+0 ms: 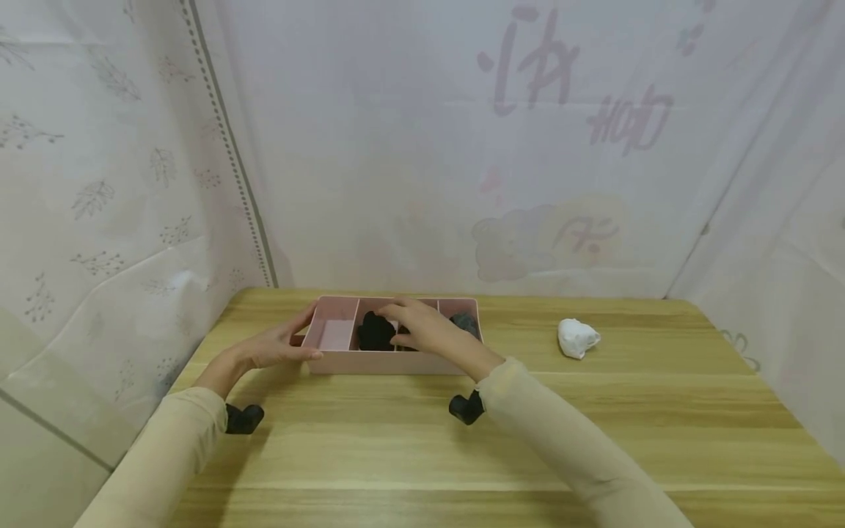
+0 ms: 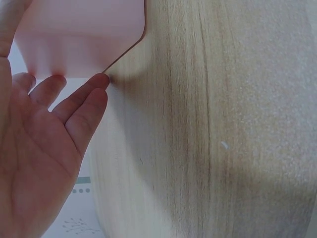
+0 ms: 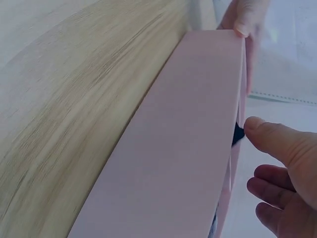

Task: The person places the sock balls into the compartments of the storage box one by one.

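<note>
A pink divided box (image 1: pixel 389 362) lies on the table. My left hand (image 1: pixel 273 346) holds its left end, with the thumb at the front corner and the fingertips (image 2: pixel 101 79) against the end wall. Over the middle of the box, my right hand (image 1: pixel 422 326) has its fingers spread loosely, its thumb (image 3: pixel 270 136) right at a black, soft-looking bundle (image 1: pixel 376 334). That bundle fills the compartment beside the bare leftmost one. A dark grey bundle (image 1: pixel 465 321) sits in the rightmost compartment. Partly hidden under my right hand is another dark thing (image 1: pixel 408 346) between them.
A white crumpled bundle (image 1: pixel 577 338) lies on the wooden table (image 1: pixel 594 425), right of the box. Black wrist devices (image 1: pixel 467 408) show under both forearms. Pale printed curtains (image 1: pixel 396 147) hang behind the table and on both sides.
</note>
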A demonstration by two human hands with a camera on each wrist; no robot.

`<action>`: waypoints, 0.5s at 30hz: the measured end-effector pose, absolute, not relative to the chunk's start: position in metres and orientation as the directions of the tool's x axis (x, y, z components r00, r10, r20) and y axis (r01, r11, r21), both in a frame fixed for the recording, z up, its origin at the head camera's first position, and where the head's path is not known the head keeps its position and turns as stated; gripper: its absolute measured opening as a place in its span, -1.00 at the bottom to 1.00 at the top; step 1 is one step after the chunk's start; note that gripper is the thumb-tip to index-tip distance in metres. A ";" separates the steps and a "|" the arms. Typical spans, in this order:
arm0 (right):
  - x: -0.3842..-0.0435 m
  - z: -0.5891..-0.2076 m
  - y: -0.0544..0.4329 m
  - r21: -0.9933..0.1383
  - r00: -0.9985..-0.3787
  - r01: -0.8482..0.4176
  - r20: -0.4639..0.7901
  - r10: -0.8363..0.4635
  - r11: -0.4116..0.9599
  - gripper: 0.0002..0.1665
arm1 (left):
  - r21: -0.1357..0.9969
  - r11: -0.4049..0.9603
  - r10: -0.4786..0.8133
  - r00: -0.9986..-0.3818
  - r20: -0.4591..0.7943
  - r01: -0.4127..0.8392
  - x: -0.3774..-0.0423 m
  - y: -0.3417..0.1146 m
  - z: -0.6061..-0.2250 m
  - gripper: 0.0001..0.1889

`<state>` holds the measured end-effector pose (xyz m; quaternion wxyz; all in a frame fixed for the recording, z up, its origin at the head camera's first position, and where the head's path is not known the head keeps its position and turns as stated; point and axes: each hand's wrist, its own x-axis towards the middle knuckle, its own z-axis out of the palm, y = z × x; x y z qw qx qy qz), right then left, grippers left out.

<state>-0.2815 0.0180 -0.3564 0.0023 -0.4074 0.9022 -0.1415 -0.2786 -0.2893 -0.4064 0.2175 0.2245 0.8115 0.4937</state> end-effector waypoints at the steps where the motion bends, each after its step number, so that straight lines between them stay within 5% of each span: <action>1: -0.281 -0.356 0.023 -0.267 -0.668 -0.735 0.125 -0.734 0.623 -0.39 | 0.901 0.409 0.582 -0.802 -0.133 0.147 -0.278 -0.289 -0.406 0.07; 15: -0.274 -0.354 0.097 -0.316 -0.712 -0.702 0.291 -0.639 0.638 -0.35 | 0.890 0.427 0.579 -0.804 -0.133 0.160 -0.278 -0.289 -0.406 0.05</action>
